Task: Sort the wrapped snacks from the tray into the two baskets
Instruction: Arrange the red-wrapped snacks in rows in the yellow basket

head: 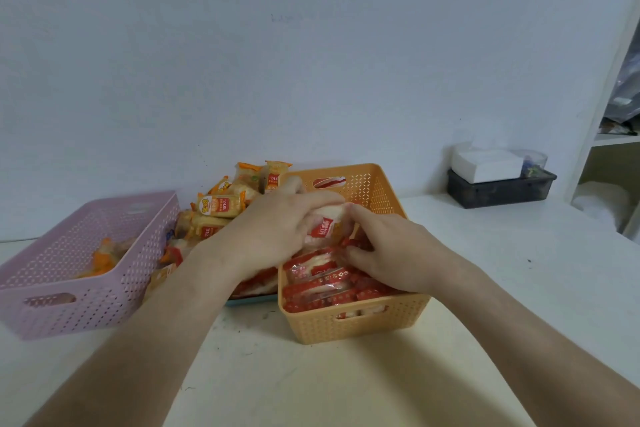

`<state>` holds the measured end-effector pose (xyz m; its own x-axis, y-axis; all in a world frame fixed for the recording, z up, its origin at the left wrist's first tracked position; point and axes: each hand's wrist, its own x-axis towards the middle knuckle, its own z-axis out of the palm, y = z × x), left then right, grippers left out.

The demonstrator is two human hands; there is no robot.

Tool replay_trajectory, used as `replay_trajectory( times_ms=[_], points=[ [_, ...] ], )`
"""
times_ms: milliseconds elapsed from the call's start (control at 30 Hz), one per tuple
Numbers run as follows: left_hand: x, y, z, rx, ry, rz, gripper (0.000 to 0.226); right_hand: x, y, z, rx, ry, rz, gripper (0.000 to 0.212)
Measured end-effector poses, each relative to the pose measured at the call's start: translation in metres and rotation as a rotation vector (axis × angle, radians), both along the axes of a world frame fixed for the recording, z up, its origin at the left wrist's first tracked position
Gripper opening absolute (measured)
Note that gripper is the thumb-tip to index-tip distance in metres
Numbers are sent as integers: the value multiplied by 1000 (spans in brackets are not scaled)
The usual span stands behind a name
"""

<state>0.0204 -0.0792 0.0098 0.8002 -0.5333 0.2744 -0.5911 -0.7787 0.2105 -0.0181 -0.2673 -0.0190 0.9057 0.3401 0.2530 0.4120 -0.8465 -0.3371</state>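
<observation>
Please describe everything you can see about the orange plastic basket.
The orange perforated plastic basket is rectangular, with lattice-holed walls and an oval handle slot in each short end. It stands upright on the white table, beside the blue snack tray, nearly full of red-wrapped snacks. Above its middle, the left hand and right hand grip a red-and-white packet.

Both hands over orange perforated plastic basket (353, 322), left hand (277, 232) and right hand (388, 250) gripping red-and-white wrapped snack (323, 227), pink perforated plastic basket (69, 288) left.
</observation>
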Motion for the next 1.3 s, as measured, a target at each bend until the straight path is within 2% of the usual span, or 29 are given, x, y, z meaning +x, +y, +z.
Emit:
replay_trajectory(
  times_ms=[133,200,300,367,433,500,633,867,967,1033,1167,1233,1300],
  points=[
    [-10,-12,14,57,-190,-15,63,-1,0,-2,92,-71,-56,34],
    [-9,-15,18,97,-154,46,53,-1,0,-3,97,-86,-73,34],
    [-7,-16,12,222,-6,23,22,-3,-1,-4,50,-138,-84,30],
    [-7,-14,2,247,89,-31,26,-6,-2,-4,25,-184,-87,29],
    [-9,-10,-7,251,99,-56,33,-9,-6,-2,5,-205,-92,27],
    [-13,-7,-14,272,75,-52,38,-11,-12,2,-54,-133,-93,26],
    [-16,-3,-19,287,137,-10,40,-12,-24,12,-146,166,-81,30],
    [-14,-1,-20,270,110,-25,35,-8,-25,21,-241,167,-55,25],
    [-16,-2,-22,274,93,-32,51,-8,-24,17,-137,181,-51,32],
    [-17,-2,-22,277,97,-56,62,-6,-21,14,-95,96,-91,36],
    [-16,0,-23,224,54,-90,63,9,-18,24,-32,-185,-216,26],
    [-15,-1,-23,72,23,-89,47,24,-15,36,15,-128,-191,28],
    [-10,0,-24,-60,-56,-61,29,43,-5,42,-53,29,-170,33]
  ],
)
